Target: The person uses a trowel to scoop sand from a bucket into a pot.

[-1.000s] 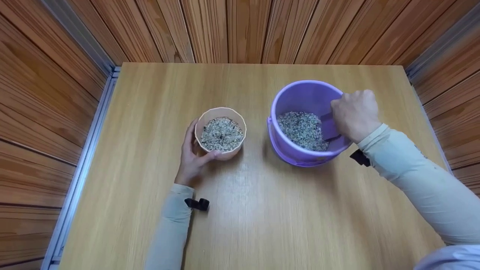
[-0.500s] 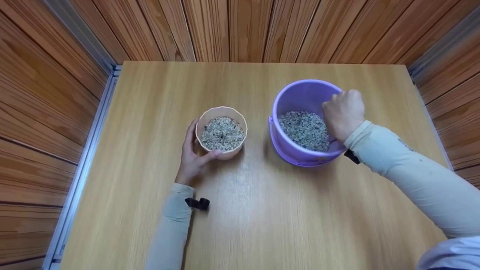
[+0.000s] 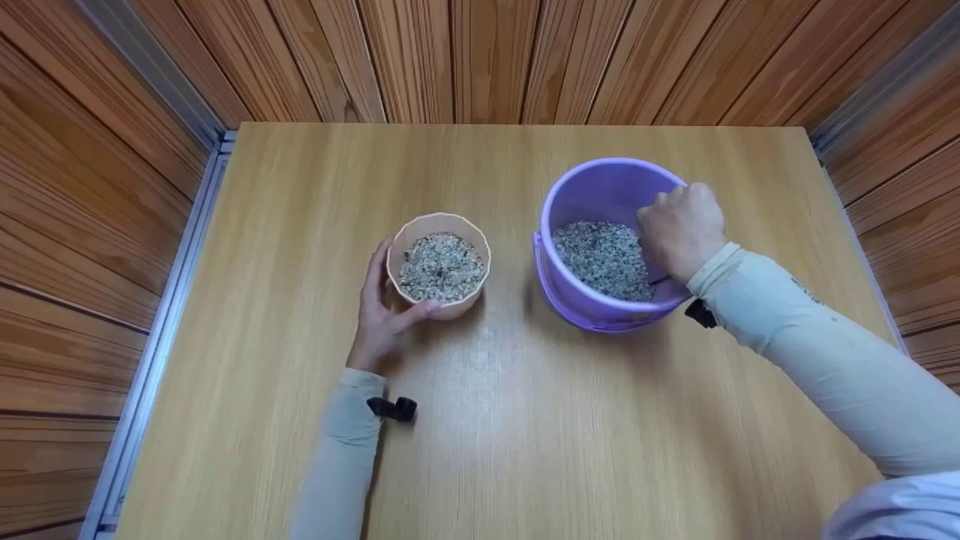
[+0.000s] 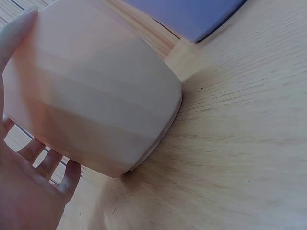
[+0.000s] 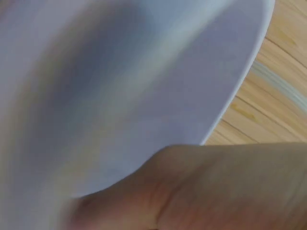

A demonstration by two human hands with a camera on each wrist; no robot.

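A pale peach flower pot (image 3: 471, 301) with a many-sided rim stands on the table, filled partway with gravel (image 3: 442, 266). My left hand (image 3: 381, 319) grips its left side, thumb in front and fingers behind; the left wrist view shows the fingers along the pot's wall (image 4: 103, 91). To the right is a purple bucket (image 3: 589, 298), with grey gravel (image 3: 604, 259) inside. My right hand (image 3: 682, 232) is curled over the bucket's right rim and holds a purple scoop (image 3: 660, 281). Only a sliver of the scoop shows; the hand covers the rest. The right wrist view is blurred.
Both containers stand on a light wooden table (image 3: 480, 435), with a gap between them. The bucket's handle (image 3: 546, 281) hangs down its left side. Wood-panelled walls (image 3: 487, 60) rise behind the table and at both sides, with a metal rail (image 3: 161, 322) along the left edge.
My right hand has moved left, further over the bucket, and the scoop's blade, plainly visible a second ago, is now mostly hidden. The left hand and pot have stayed put.
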